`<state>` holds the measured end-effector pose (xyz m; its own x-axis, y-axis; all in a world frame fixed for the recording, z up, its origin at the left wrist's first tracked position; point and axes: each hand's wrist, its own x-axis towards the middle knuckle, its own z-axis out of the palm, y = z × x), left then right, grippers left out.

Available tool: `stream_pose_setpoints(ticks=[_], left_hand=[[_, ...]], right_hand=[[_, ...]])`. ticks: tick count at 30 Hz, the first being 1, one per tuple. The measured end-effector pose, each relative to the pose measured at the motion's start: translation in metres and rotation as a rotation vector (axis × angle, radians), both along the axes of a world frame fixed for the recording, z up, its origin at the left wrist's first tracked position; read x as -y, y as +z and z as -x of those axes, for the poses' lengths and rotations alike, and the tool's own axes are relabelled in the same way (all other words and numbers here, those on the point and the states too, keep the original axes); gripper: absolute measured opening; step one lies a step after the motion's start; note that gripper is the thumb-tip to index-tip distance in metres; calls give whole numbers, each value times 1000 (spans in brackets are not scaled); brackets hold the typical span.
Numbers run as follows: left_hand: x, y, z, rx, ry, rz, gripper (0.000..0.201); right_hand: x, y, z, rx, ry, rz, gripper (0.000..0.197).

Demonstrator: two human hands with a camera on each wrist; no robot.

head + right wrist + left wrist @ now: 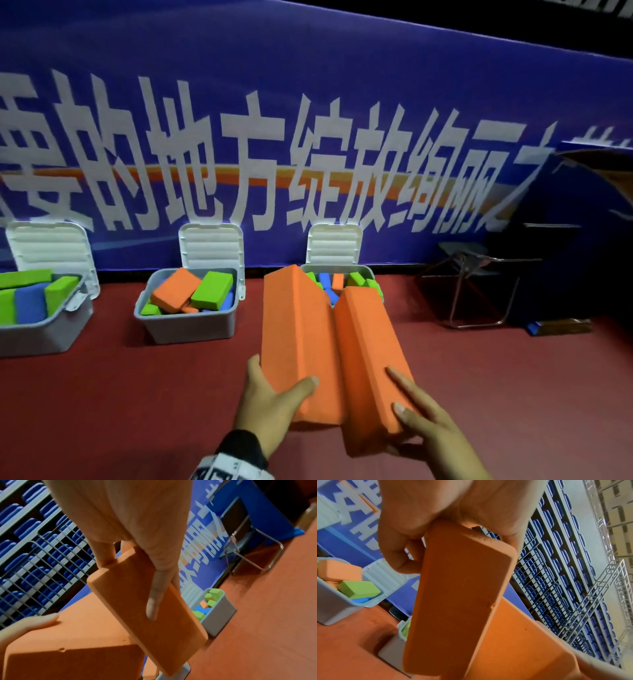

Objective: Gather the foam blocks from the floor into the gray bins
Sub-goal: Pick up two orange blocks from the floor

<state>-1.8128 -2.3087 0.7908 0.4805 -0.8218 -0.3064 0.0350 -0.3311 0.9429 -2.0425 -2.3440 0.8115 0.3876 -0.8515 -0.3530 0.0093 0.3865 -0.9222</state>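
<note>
Well, both hands are loaded here! The left hand grasps one long orange foam block by its near end, thumb on top, and the right hand clamps a second long orange foam block just beside it, fingers laid along its side. The two blocks are carried side by side in the air, touching or nearly so, pointing at the right-hand gray plastic bin.

And look at the bins along the blue banner: three of them stand with white lids up. The left gray bin holds big green and blue blocks, the middle gray bin is heaped with orange, green and blue, and the right one shows a jumble of small pieces behind the carried blocks. So most of the gathering looks done. No loose blocks show on the red floor, though something blue lies by the folding metal chair; I can't tell what. Left to do, I'd judge: drop this pair in.
</note>
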Motion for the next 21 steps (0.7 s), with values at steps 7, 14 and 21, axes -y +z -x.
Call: stream_pose_setpoints(ticks=[7,14,21], left_hand=[[140,-1,-28,-11,-134,54,89],[285,-37,-35,41,-196,30,97],[411,-92,-100,-126,83,-192,72]], right_hand=[[110,13,-41,-234,-162,216,47],[259,-45,-59,-468,-280,382,69],[430,-90,-36,-389,-375,119,55]])
